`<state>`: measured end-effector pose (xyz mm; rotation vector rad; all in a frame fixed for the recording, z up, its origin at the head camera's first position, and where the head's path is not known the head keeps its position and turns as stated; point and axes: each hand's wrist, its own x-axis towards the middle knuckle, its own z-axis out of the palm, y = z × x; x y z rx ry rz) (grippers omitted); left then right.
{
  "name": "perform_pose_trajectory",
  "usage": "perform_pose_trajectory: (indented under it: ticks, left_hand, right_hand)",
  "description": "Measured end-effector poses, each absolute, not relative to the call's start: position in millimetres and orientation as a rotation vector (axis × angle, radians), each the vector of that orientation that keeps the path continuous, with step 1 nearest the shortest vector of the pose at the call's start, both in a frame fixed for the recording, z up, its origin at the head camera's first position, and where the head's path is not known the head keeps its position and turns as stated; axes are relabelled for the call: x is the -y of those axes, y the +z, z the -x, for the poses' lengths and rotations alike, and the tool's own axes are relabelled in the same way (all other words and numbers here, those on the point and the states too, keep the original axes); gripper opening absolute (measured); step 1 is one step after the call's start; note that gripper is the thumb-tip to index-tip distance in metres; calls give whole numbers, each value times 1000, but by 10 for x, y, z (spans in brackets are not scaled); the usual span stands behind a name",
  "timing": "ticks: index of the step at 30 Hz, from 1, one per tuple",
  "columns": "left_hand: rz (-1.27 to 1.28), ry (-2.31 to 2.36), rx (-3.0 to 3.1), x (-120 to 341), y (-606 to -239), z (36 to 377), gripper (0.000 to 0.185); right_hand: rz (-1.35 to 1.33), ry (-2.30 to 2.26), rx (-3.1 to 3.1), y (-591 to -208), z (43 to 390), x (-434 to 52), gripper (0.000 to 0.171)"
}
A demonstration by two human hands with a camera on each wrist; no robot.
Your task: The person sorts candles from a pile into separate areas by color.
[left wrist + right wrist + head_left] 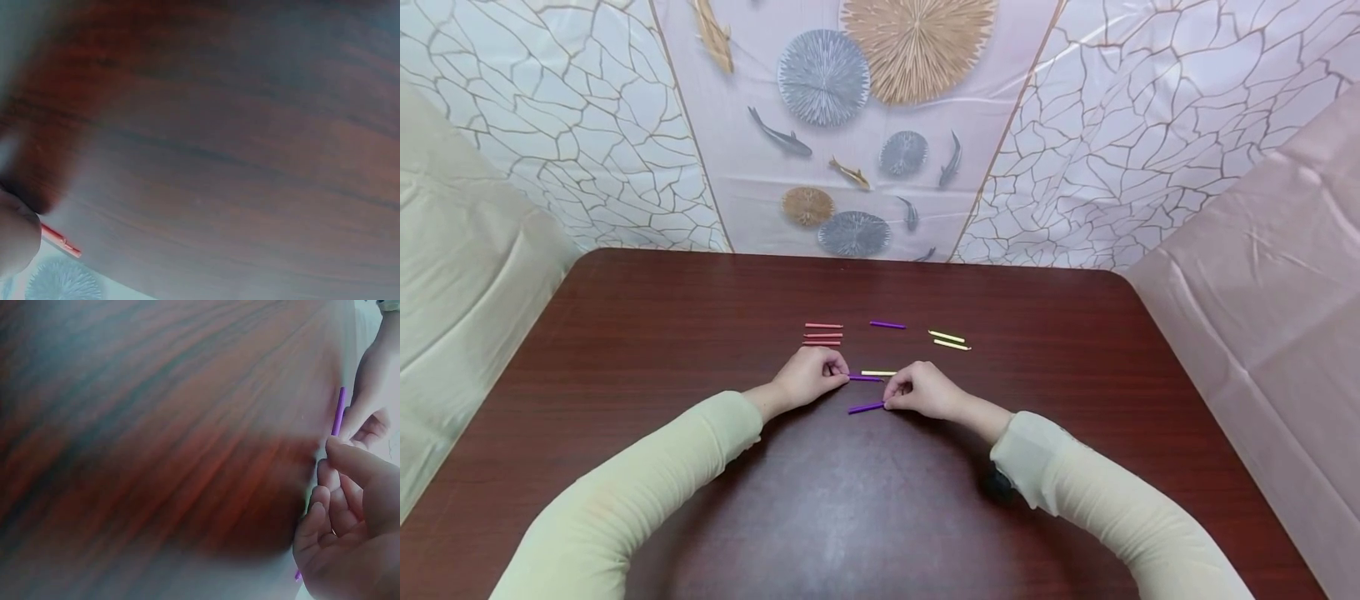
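Pinching a purple stick in each hand, I have both hands low on the dark wooden table (625, 333).
My left hand (805, 377) nips the upper purple stick (865, 378) by its left end; my right hand (921, 390) nips the lower purple stick (865, 407) by its right end. Beyond lie a yellow stick (878, 372), three pink sticks (823, 334), a third purple stick (887, 325) and two yellow sticks (949, 340).

L wrist view: table (237, 137) blurred, pink stick (60, 240) half hidden (by hand).

Curled right hand (350, 531) — purple stick (338, 412)
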<state>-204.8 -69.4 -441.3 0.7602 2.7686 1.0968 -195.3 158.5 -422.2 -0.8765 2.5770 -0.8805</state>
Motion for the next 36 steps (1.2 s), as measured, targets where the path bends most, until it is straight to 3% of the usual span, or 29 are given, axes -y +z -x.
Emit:
perform_pose_trajectory:
  ticks: [19, 36]
  left_hand:
    - [-754, 1107, -2767, 703, -4397, 2019, 5]
    - [-746, 1121, -2748, 701, -4396, 2026, 4]
  right_hand:
    - [521, -1000, -2829, -4014, 2306, -1821, 7]
    - [236, -874, -2914, -4067, 2648, -1625, 11]
